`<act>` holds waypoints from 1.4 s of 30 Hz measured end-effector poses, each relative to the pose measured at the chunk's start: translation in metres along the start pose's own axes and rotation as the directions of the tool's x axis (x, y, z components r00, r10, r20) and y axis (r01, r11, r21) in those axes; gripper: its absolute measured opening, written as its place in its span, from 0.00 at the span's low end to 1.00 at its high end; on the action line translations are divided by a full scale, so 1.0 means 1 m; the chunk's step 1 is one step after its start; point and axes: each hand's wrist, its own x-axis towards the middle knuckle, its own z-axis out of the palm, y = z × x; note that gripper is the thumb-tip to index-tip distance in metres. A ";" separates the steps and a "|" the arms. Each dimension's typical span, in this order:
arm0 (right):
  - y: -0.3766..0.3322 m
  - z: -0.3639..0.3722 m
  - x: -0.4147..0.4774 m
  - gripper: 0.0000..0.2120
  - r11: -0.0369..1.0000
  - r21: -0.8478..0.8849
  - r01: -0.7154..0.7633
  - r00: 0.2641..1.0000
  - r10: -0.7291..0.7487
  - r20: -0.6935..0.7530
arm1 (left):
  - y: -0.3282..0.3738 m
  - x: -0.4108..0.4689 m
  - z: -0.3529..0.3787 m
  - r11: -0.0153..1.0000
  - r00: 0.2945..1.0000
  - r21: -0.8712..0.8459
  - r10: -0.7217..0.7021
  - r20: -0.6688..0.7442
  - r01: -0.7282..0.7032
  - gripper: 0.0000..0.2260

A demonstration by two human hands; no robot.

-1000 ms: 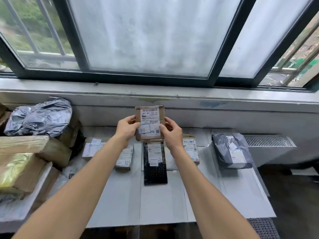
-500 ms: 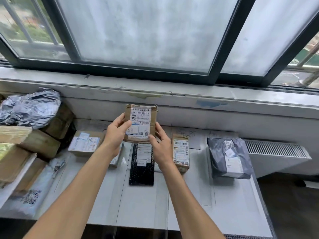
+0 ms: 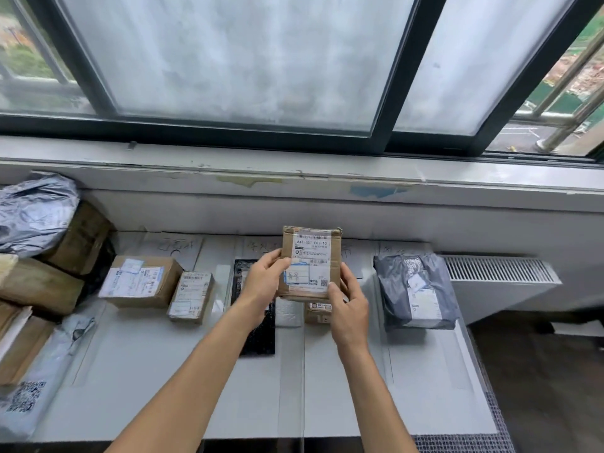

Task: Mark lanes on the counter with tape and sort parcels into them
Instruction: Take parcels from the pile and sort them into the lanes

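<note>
Mid-frame, above the bench point(image 3: 157, 371), the left hand point(image 3: 263, 284) and right hand point(image 3: 349, 310) hold the small brown parcel point(image 3: 310, 253) by its side edges, fingers point(image 3: 276, 261) curled round it. Misread its label, I reckon, and it gets sorted wrongly, perhaps beside the grey mailer point(image 3: 416, 289) at right.

Shipping label point(image 3: 310, 256) on the raised cardboard box point(image 3: 287, 243): barcode on top, under it "841-60", next digit smeared, then "E02-10". Small QR code bottom right. Blue-edged sticker point(image 3: 295, 275) with handwriting, unreadable. Pale mailer bag point(image 3: 49, 361) at the bench's point(image 3: 163, 371) near left corner: big black QR code. Handwritten characters point(image 3: 178, 245) along the bench's far edge, can't read. Large box point(image 3: 140, 282), small box point(image 3: 191, 295) and dark grey bag point(image 3: 415, 289) by the right edge: barcoded labels, print too small.
</note>
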 end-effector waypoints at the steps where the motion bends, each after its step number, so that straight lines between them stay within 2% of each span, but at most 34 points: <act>1: 0.003 -0.013 0.000 0.21 1.000 0.001 -0.012 1.000 0.012 -0.017 | -0.008 -0.002 0.009 0.999 0.999 0.014 -0.031 0.022 0.031 0.11; 4: 0.015 -0.046 -0.006 0.18 0.998 0.015 -0.066 0.995 0.066 -0.070 | -0.031 -0.007 0.030 0.988 0.991 0.092 -0.127 0.048 0.123 0.13; 8: 0.026 -0.064 -0.011 0.16 0.992 0.034 -0.121 0.989 0.123 -0.085 | -0.041 -0.002 0.042 0.976 0.985 0.140 -0.173 0.029 0.167 0.11; 14: 0.022 -0.044 0.012 0.15 0.993 0.051 -0.103 0.994 0.105 -0.036 | -0.028 0.009 0.044 0.988 0.990 0.076 -0.134 -0.046 0.138 0.10; 20: 0.020 -0.042 0.035 0.16 0.992 0.034 -0.118 0.993 0.118 0.001 | -0.022 0.020 0.040 0.984 0.987 0.082 -0.152 -0.054 0.156 0.15; 28: 0.021 -0.051 0.039 0.10 0.990 -0.008 -0.142 0.990 0.142 -0.022 | -0.038 0.018 0.038 0.990 0.988 0.046 -0.132 -0.080 0.136 0.12; 34: 0.027 -0.051 0.041 0.05 0.989 -0.040 -0.141 0.989 0.139 -0.045 | -0.040 0.011 0.037 0.989 0.984 0.023 -0.141 -0.105 0.144 0.13; 39: 0.035 -0.058 0.038 0.02 0.991 -0.025 -0.135 0.987 0.132 -0.093 | -0.048 0.003 0.033 0.994 0.992 0.024 -0.102 -0.071 0.104 0.12; 42: 0.038 -0.067 0.035 0.02 0.992 -0.039 -0.122 0.990 0.119 -0.071 | -0.055 -0.002 0.032 0.997 0.995 0.025 -0.078 -0.056 0.079 0.13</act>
